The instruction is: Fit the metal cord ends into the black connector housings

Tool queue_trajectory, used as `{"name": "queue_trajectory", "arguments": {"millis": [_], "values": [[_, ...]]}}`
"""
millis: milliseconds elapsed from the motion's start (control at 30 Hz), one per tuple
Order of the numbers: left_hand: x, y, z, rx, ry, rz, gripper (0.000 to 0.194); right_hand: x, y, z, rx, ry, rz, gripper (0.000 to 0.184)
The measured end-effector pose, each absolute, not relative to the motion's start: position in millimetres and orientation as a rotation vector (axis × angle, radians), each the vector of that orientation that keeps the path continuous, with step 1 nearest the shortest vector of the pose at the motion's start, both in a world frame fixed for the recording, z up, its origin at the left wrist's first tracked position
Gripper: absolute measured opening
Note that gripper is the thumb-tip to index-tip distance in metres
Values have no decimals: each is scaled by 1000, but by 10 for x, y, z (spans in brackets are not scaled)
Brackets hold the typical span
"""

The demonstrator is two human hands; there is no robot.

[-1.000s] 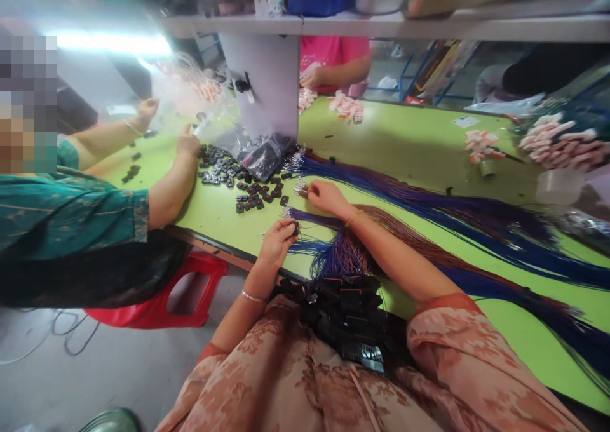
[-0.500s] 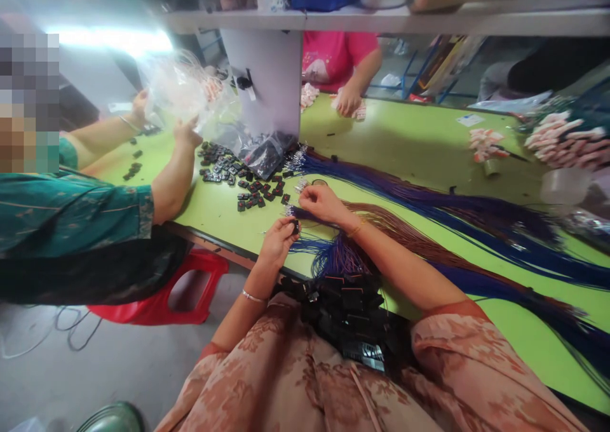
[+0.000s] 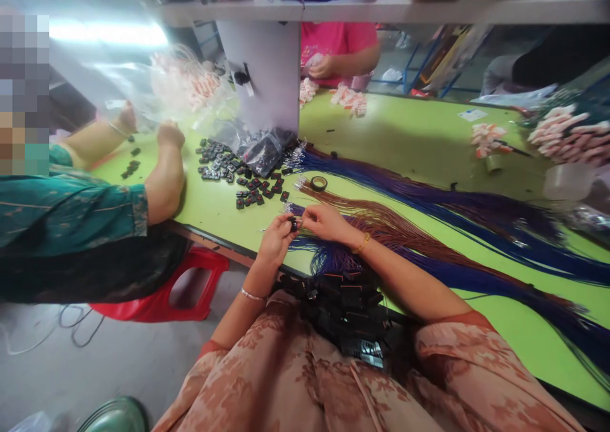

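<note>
My left hand (image 3: 275,243) is closed, pinching a small black plastic connector housing (image 3: 293,225) between thumb and fingertips. My right hand (image 3: 328,223) meets it from the right, fingers pressed together on what looks like the thin end of a wire, mostly hidden, at the housing's edge. Beneath my right forearm run brown wires (image 3: 376,219) with bright metal tips, and a blue-purple wire bundle (image 3: 429,263) lies nearer me. Loose black housings (image 3: 257,190) are scattered just beyond my left hand. A heap of black connectors (image 3: 347,302) with wires attached rests by my lap.
A roll of black tape (image 3: 319,183) lies past my right hand. Another blue wire bundle (image 3: 410,194) stretches across the green table (image 3: 405,127). A co-worker's arm (image 3: 164,178) reaches in at left, near a clear plastic bag (image 3: 181,89). Another person sits opposite, and a shelf (image 3: 381,11) crosses overhead.
My right hand has come down from the brown wires' metal tips to the housing in my left hand. The left co-worker's hands have lowered away from the bag; the person opposite has lifted a hand.
</note>
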State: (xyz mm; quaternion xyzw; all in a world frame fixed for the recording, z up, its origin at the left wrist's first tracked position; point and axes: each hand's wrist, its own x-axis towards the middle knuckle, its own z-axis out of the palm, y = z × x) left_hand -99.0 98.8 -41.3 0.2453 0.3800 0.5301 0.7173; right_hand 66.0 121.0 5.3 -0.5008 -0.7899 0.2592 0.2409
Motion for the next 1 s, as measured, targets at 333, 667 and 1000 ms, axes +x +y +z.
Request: {"name": "queue_trajectory", "arguments": {"millis": [333, 667, 1000], "values": [[-947, 944, -371, 638, 912, 1189, 37, 625, 1190, 2, -1395, -2184, 691, 19], [-935, 949, -374, 620, 989, 1184, 37, 628, 1130, -45, -1331, -2324, 523, 15], [-746, 556, -14, 1447, 1146, 1275, 21, 822, 1342, 119, -1300, -2335, 776, 20]]}}
